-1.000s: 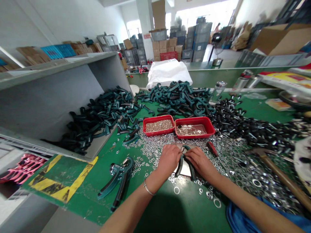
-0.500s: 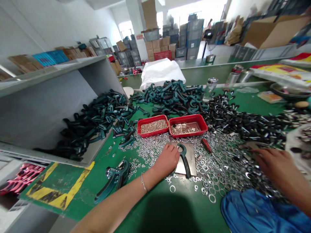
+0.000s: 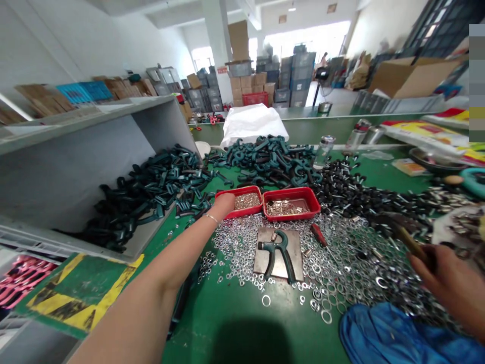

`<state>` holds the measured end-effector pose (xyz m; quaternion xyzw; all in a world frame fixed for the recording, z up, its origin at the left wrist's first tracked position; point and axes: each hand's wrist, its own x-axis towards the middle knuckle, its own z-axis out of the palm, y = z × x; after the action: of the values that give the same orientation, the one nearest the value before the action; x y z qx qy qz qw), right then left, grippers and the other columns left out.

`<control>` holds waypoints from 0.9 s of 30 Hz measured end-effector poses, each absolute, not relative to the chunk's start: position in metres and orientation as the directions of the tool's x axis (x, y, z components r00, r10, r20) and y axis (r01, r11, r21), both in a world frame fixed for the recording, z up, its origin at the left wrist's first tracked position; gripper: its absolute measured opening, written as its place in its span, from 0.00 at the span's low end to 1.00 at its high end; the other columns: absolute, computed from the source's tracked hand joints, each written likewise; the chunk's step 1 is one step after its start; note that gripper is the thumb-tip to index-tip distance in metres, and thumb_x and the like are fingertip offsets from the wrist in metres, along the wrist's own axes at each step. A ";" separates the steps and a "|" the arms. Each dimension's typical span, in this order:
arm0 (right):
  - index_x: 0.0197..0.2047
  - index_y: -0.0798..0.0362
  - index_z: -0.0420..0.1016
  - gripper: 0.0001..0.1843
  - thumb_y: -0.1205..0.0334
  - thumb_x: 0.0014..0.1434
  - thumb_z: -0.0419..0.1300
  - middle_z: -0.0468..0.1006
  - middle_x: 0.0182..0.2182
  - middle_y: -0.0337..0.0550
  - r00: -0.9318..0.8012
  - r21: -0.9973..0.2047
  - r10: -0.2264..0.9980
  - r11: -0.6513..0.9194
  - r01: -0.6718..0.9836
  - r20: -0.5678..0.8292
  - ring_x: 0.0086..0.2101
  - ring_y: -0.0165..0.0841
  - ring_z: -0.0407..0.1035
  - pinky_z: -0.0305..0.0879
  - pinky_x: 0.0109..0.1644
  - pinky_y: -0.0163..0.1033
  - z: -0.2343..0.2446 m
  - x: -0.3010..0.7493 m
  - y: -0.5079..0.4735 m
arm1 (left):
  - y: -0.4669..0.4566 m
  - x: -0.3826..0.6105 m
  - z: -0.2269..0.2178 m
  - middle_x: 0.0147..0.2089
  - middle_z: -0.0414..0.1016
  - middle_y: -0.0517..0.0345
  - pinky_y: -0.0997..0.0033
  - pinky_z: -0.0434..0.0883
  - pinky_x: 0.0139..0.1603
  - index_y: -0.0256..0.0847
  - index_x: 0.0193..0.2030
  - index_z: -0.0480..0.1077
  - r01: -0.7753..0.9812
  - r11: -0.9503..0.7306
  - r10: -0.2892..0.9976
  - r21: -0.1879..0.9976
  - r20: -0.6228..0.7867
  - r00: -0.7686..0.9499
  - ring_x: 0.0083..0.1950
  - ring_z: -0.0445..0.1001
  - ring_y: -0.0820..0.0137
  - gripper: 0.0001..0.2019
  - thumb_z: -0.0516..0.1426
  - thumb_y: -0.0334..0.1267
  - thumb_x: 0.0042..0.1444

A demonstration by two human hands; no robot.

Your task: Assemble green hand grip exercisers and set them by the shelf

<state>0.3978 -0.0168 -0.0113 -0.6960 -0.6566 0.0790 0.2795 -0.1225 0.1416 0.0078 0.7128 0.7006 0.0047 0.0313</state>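
My left hand (image 3: 224, 202) reaches forward to the left red tray (image 3: 227, 211) of small metal parts, fingers curled at its near rim; what they pinch, if anything, is hidden. My right hand (image 3: 452, 285) is at the right edge, wrapped round the wooden handle of a hammer (image 3: 407, 237). A dark green hand-grip assembly (image 3: 277, 251) lies untouched on a small steel plate (image 3: 261, 261) between them, amid scattered washers (image 3: 341, 263).
A second red tray (image 3: 312, 202) holds metal pins. Piles of green handles (image 3: 265, 159) and black parts (image 3: 364, 194) lie behind. A grey bin (image 3: 94, 167) of handles stands left. Blue cloth (image 3: 379, 336) covers the near right. A red-handled tool (image 3: 317, 234) lies by the plate.
Both hands left the grip assembly on the plate. My left hand moved forward to the left red tray; my right hand swung right and took hold of the hammer handle.
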 end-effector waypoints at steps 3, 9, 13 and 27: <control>0.37 0.43 0.63 0.22 0.34 0.64 0.44 0.72 0.21 0.43 -0.075 -0.632 0.971 -0.089 0.769 -0.228 0.19 0.38 0.67 0.62 0.26 0.45 0.004 0.337 -0.036 | 0.153 -0.135 -0.003 0.39 0.79 0.34 0.64 0.72 0.50 0.28 0.37 0.79 0.999 -0.002 0.996 0.038 -0.085 0.005 0.46 0.78 0.55 0.09 0.58 0.28 0.53; 0.42 0.48 0.65 0.18 0.44 0.68 0.45 0.75 0.27 0.40 -0.355 -0.638 0.921 0.178 0.749 -0.160 0.27 0.36 0.71 0.64 0.31 0.39 0.010 0.239 -0.044 | 0.142 -0.151 -0.017 0.46 0.79 0.39 0.67 0.69 0.53 0.34 0.41 0.79 0.994 -0.018 1.000 0.106 -0.020 0.020 0.50 0.76 0.59 0.11 0.55 0.30 0.57; 0.44 0.50 0.64 0.18 0.47 0.69 0.42 0.76 0.28 0.44 -0.388 -0.506 0.913 0.277 0.817 -0.126 0.27 0.39 0.72 0.63 0.31 0.40 0.010 0.210 -0.023 | 0.141 -0.164 -0.014 0.43 0.80 0.45 0.70 0.70 0.50 0.36 0.41 0.78 0.980 -0.008 0.999 0.199 0.052 -0.002 0.46 0.77 0.63 0.12 0.53 0.30 0.57; 0.35 0.50 0.66 0.20 0.43 0.68 0.46 0.72 0.24 0.40 -0.402 -0.740 0.869 0.064 0.670 -0.289 0.26 0.35 0.69 0.62 0.29 0.37 -0.026 0.220 -0.008 | 0.060 -0.066 -0.001 0.28 0.77 0.58 0.71 0.66 0.35 0.37 0.37 0.76 0.641 -0.202 0.942 0.741 -0.033 0.335 0.30 0.74 0.70 0.10 0.52 0.33 0.60</control>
<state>0.2195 -0.0083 -0.0256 -0.5343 -0.7200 0.4273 0.1163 -0.0665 0.0601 -0.0014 0.7430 0.5323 0.2212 0.3401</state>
